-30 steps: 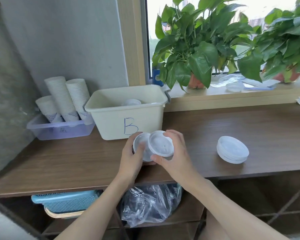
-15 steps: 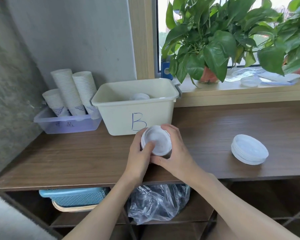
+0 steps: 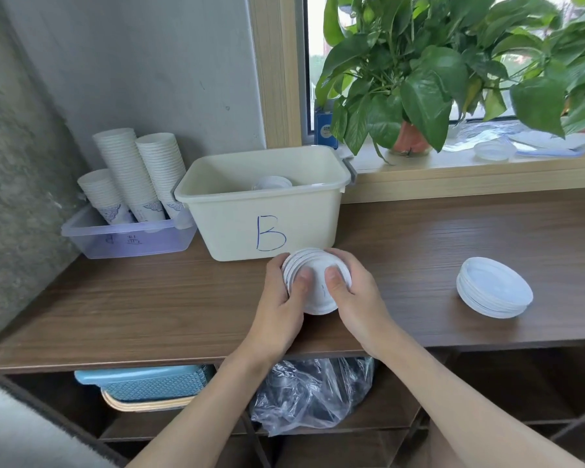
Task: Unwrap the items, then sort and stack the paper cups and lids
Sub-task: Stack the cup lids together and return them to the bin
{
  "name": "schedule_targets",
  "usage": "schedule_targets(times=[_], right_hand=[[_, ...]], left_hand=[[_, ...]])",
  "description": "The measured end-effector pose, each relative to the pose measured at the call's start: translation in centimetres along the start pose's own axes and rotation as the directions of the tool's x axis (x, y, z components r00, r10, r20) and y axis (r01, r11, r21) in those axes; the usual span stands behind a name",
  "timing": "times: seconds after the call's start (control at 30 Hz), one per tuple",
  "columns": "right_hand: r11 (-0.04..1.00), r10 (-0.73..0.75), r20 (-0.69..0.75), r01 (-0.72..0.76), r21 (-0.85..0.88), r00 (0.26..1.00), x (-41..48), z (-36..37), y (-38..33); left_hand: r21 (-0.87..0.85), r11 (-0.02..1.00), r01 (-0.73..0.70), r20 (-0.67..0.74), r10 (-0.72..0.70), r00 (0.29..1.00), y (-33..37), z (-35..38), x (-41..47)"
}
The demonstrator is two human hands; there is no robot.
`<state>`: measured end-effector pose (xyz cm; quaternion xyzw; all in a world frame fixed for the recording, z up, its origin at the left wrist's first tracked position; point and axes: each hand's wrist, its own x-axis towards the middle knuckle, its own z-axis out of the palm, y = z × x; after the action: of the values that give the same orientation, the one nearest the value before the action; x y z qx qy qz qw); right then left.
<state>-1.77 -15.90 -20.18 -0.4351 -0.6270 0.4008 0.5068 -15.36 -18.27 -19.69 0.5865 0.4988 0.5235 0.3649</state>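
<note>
Brown wood counter (image 3: 149, 298) under a window w/ plants. Both hands are together near the front edge: left hand (image 3: 281, 309) & right hand (image 3: 358, 298) grip one stack of lids (image 3: 316, 298), thumbs on top, stack tipped toward me. Bin marked B (image 3: 237, 228) is straight ahead, just behind the stack, w/ lids already inside. Prob the drop spot, both hands about equally near. Loose lid pile (image 3: 493, 288) lies well off to my right, so right hand is nearer for that. Cups (image 3: 132, 170) far left.
</note>
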Motion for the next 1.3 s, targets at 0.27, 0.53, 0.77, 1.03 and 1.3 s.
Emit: schedule_targets(times=[0.27,0.53,0.77,1.03,1.3], right_hand=[[0.996,-0.039,0.075,0.045,-0.075,0.996,-0.3,0.5,0.1],[0.994,-0.043,0.069,0.049,-0.100,0.997,-0.5,0.7,0.1],[0.982,-0.075,0.031,0.079,-0.171,0.997,-0.4,0.9,0.1],[0.979,-0.115,-0.034,0.108,-0.171,0.993,-0.5,0.6,-0.2],[0.990,-0.076,0.052,0.081,-0.113,0.996,-0.4,0.7,-0.4]], left_hand=[[0.052,0.996,-0.072,-0.081,0.076,0.994,-0.7,0.0,0.0],[0.102,0.992,-0.069,-0.110,0.080,0.991,-1.0,0.2,0.2],[0.146,0.985,-0.092,-0.138,0.113,0.984,-0.9,0.4,-0.1],[0.142,0.985,-0.102,-0.037,0.108,0.993,-0.8,0.4,-0.2],[0.063,0.992,-0.110,-0.135,0.117,0.984,-0.7,0.2,0.0]])
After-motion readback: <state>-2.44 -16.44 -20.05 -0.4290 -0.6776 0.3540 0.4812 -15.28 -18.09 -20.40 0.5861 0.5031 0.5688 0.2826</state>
